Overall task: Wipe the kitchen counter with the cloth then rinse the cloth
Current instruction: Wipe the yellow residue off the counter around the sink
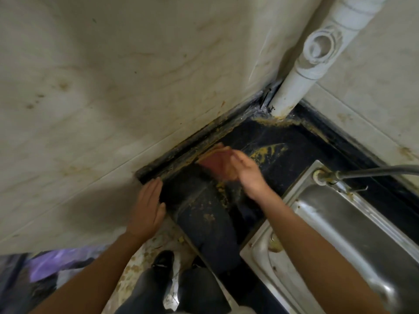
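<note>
Because the yellow grime sits thickest along the far edge, the cloth (214, 163), a reddish-brown rag, lies flat on the dark counter (204, 214) close against the stained wall (113, 87), where a swipe can drag the crust away. Over it the right hand (246, 172) presses palm down, fingers held together and laid straight across the fabric rather than pinching it, though motion blur hides the tips. At the counter's left end the left hand (148, 209) rests flat against the edge, fingers together, probably as a brace for the reach. More yellow smear (269, 150) lies further right, toward the pipe (288, 91) in the corner. To the near right waits the steel sink (340, 223), unused, so rinsing looks some way off.
</note>
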`<act>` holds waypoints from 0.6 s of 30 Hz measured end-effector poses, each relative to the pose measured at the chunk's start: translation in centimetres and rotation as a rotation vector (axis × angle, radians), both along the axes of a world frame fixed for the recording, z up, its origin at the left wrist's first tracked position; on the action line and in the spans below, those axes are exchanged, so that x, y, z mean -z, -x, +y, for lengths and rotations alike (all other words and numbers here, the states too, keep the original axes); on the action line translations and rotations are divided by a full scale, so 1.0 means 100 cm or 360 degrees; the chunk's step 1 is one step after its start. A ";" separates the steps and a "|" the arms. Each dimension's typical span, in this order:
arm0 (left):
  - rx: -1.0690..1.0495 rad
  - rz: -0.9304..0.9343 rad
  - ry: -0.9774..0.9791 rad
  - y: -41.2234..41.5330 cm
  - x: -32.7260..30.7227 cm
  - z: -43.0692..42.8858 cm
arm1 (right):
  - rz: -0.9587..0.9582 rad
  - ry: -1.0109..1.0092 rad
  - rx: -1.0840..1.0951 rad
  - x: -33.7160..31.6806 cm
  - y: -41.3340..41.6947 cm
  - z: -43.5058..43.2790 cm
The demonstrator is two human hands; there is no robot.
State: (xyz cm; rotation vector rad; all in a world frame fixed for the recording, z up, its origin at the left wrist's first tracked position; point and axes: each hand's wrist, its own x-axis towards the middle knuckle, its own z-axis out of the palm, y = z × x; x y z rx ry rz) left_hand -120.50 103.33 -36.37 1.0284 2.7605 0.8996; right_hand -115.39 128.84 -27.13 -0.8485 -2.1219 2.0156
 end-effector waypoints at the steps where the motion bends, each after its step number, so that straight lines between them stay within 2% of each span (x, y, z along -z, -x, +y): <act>1: 0.0065 0.0033 0.0030 0.004 0.002 0.009 | 0.0003 -0.0077 0.0133 -0.001 0.002 0.027; 4: 0.0211 0.0132 0.0113 0.012 0.008 0.027 | -0.0071 -0.0556 0.0469 -0.005 -0.001 0.104; 6: 0.0249 0.0166 0.0165 0.014 0.016 0.027 | -0.0239 -0.0821 0.0614 0.010 -0.011 0.154; 8: 0.0228 0.0184 0.0204 0.012 0.023 0.021 | -0.0461 -0.1065 0.0449 0.041 -0.018 0.186; 10: 0.0210 0.0187 0.0238 0.011 0.026 0.019 | -0.0858 -0.1324 0.0218 0.068 -0.017 0.194; 12: 0.0227 0.0206 0.0229 0.011 0.024 0.019 | -0.1167 -0.1386 0.0216 0.077 -0.008 0.182; 14: 0.0248 0.0222 0.0212 0.012 0.021 0.019 | -0.1147 -0.1373 0.0183 0.074 0.003 0.164; 18: 0.0253 0.0158 0.0220 0.012 0.019 0.017 | -0.0963 -0.1498 -0.0182 0.077 0.002 0.112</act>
